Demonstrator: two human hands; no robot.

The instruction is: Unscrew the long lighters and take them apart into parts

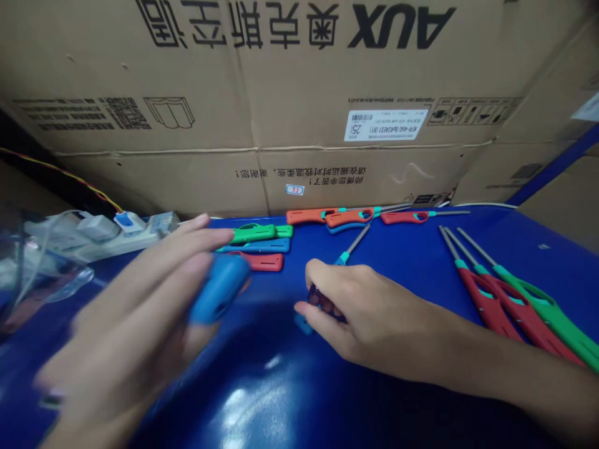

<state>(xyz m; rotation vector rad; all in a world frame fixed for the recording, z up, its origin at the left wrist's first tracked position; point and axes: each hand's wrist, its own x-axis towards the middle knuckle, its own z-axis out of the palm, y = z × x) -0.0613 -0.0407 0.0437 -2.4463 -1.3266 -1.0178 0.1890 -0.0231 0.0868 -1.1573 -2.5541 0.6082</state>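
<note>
My right hand (349, 308) rests on the blue table (290, 386), fingers curled round a long-nosed lighter (349, 249) whose metal nozzle points away toward the back. My left hand (140, 312) is blurred by motion at the near left. Its fingers are stretched out, and a blue plastic shell piece (219, 288) sits against the thumb side. Just beyond its fingertips lie a green shell (255, 233), a blue shell (262, 246) and a red shell (264, 261) in a small pile.
Three finished lighters, two red (505, 305) and one green (547, 312), lie at the right. More orange lighters (349, 216) lie along the back under large cardboard boxes (299, 93). A white power strip (107, 234) and clear plastic (42, 274) sit at far left.
</note>
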